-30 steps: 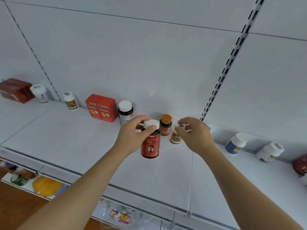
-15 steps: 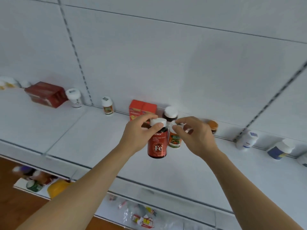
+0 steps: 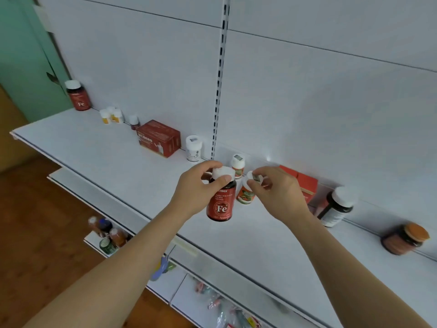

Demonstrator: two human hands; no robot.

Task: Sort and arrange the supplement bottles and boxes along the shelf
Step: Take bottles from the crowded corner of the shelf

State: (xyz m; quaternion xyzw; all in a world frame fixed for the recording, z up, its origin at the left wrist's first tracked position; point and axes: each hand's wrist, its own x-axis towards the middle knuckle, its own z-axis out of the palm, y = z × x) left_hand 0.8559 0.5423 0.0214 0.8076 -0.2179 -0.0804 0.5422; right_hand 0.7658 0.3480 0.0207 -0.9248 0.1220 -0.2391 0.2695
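Far left: a round red Fe bottle [image 3: 78, 97] with a white cap stands at the shelf [image 3: 99, 152] end.
Back row: small white-capped bottles [image 3: 111, 116], then a glossy dark red box [image 3: 159, 138], then a white tub [image 3: 194, 148].
My left hand [image 3: 197, 192]: fingers curled round the smooth white cap of the red Fe bottle I hold [image 3: 221, 204], above the flat white shelf.
My right hand [image 3: 277, 194]: pinching the cap of the small orange-labelled bottle [image 3: 246, 196], just beside it.
Right: orange boxes [image 3: 306, 185], dark cylindrical bottle [image 3: 335, 207], orange-lidded jar [image 3: 404, 239].
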